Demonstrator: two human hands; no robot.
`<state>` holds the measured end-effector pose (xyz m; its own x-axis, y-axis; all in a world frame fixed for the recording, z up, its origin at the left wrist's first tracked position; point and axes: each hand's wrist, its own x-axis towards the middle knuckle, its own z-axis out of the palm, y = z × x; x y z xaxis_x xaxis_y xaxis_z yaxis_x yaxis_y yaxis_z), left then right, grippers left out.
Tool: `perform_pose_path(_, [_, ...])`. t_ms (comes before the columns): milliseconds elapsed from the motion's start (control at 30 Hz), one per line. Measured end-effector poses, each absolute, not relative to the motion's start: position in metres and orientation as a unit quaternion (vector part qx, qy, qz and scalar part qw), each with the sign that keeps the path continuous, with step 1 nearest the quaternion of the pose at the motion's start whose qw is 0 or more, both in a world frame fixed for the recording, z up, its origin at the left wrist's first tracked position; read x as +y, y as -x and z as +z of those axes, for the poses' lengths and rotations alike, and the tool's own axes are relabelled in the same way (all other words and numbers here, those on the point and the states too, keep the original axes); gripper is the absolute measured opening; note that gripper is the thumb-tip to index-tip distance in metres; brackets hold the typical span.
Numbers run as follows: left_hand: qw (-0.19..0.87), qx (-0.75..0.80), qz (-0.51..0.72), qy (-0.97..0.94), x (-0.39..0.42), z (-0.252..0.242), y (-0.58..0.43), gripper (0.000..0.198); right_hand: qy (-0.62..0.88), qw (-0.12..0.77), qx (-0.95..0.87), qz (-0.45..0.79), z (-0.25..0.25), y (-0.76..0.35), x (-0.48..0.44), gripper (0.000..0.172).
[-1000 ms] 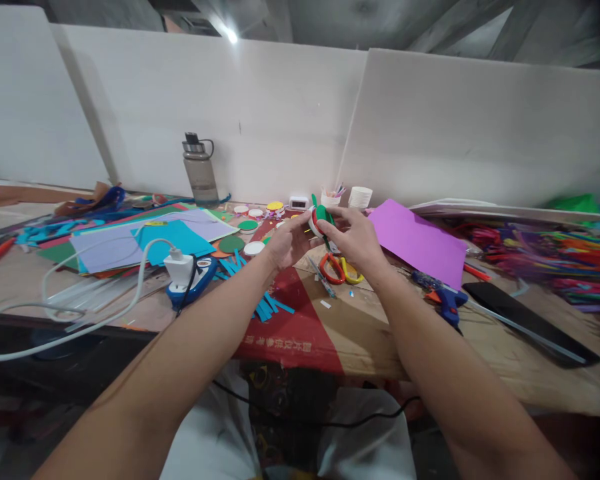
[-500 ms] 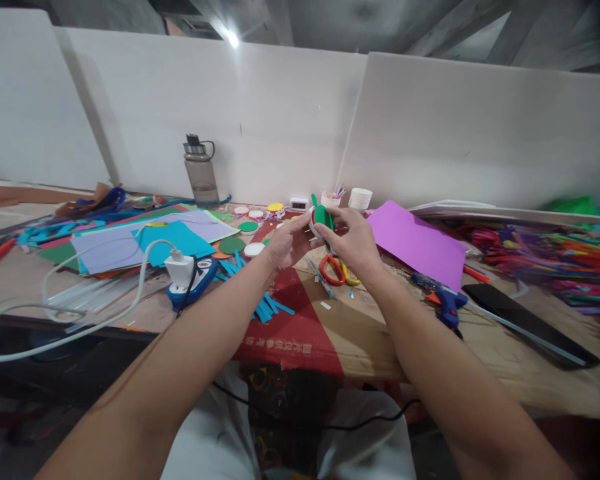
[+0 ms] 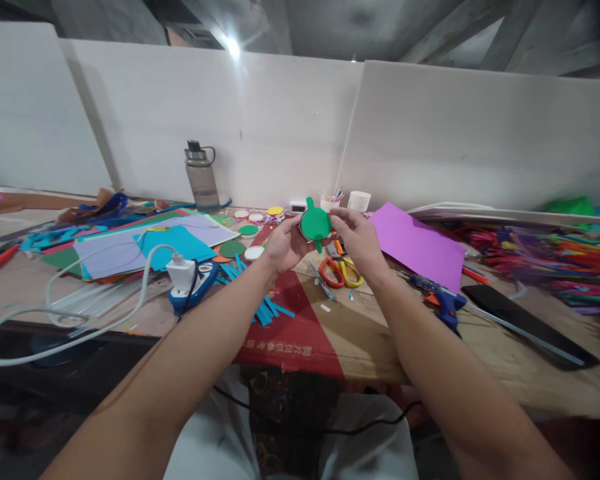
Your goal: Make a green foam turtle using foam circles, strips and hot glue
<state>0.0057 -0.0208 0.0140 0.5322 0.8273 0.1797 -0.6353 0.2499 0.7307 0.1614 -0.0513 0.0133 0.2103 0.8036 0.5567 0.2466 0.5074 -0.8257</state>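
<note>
A round green paper disc [image 3: 315, 225] with green strips sticking out at its top and bottom faces me above the table. My left hand [image 3: 289, 245] is closed on its left edge. At the disc's right edge, the fingers of my right hand [image 3: 356, 239] are bent and touch or nearly touch it; the exact contact is hard to make out. Below the hands lie scissors with red and yellow handles [image 3: 333, 272] and a slim pen-like tool [image 3: 325, 288]. Blue paper strips [image 3: 266, 308] are scattered under my left forearm.
Coloured paper sheets [image 3: 110, 253], a white plug [image 3: 181, 272] on a blue power strip and a water bottle [image 3: 201, 179] are to the left. A purple sheet [image 3: 415, 243], a blue glue gun [image 3: 447, 307], a black flat object [image 3: 530, 327] and pipe cleaners [image 3: 570, 267] lie right.
The green disc has turned from an edge-on tilt to face me. My right hand has shifted slightly right, from across the disc to its edge. The view has tilted slightly up.
</note>
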Motion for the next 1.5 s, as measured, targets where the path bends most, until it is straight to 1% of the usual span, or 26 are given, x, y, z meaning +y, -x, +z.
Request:
perform_pose_path(100, [0.776, 0.137, 0.475, -0.391, -0.021, 0.016, -0.006, 0.032, 0.434, 0.646, -0.566, 0.271, 0.016, -0.16, -0.053, 0.028])
perform_pose_path(200, [0.773, 0.151, 0.476, -0.391, -0.021, 0.017, -0.007, 0.032, 0.441, 0.632, -0.571, 0.284, 0.017, -0.161, -0.054, 0.029])
perform_pose_path(333, [0.773, 0.157, 0.476, -0.388, -0.021, 0.017, -0.009, 0.033, 0.448, 0.616, -0.6, 0.245, 0.014, -0.165, -0.051, 0.035])
perform_pose_path(467, [0.773, 0.161, 0.47, -0.395, -0.021, 0.017, -0.01, 0.033, 0.456, 0.606, -0.62, 0.202, 0.009, -0.167, -0.047, 0.038])
perform_pose_path(667, [0.768, 0.148, 0.466, -0.413, -0.023, 0.016, -0.011, 0.032, 0.47, 0.585, -0.635, 0.184, 0.011, -0.169, -0.048, 0.042])
perform_pose_path(967, [0.758, 0.136, 0.46, -0.441, -0.02, 0.013, -0.009, 0.03, 0.479, 0.578, -0.644, 0.148, 0.009, -0.167, -0.049, 0.039])
perform_pose_path(1067, [0.729, 0.113, 0.482, -0.472, -0.021, 0.011, -0.009, 0.026, 0.464, 0.593, -0.642, 0.143, 0.011, -0.164, -0.052, 0.04])
perform_pose_path(1167, [0.678, 0.096, 0.517, -0.514, -0.023, 0.009, -0.008, 0.038, 0.43, 0.617, -0.645, 0.134, 0.013, -0.161, -0.056, 0.038])
perform_pose_path(1267, [0.638, 0.101, 0.536, -0.543, -0.025, 0.007, -0.008, 0.046, 0.403, 0.637, -0.645, 0.125, 0.016, -0.158, -0.059, 0.029])
perform_pose_path(1367, [0.61, 0.115, 0.545, -0.564, -0.026, 0.006, -0.006, 0.044, 0.387, 0.644, -0.65, 0.117, 0.018, -0.157, -0.062, 0.025])
perform_pose_path(1500, [0.588, 0.118, 0.547, -0.584, -0.025, 0.004, -0.005, 0.039, 0.388, 0.641, -0.654, 0.098, 0.019, -0.156, -0.065, 0.025])
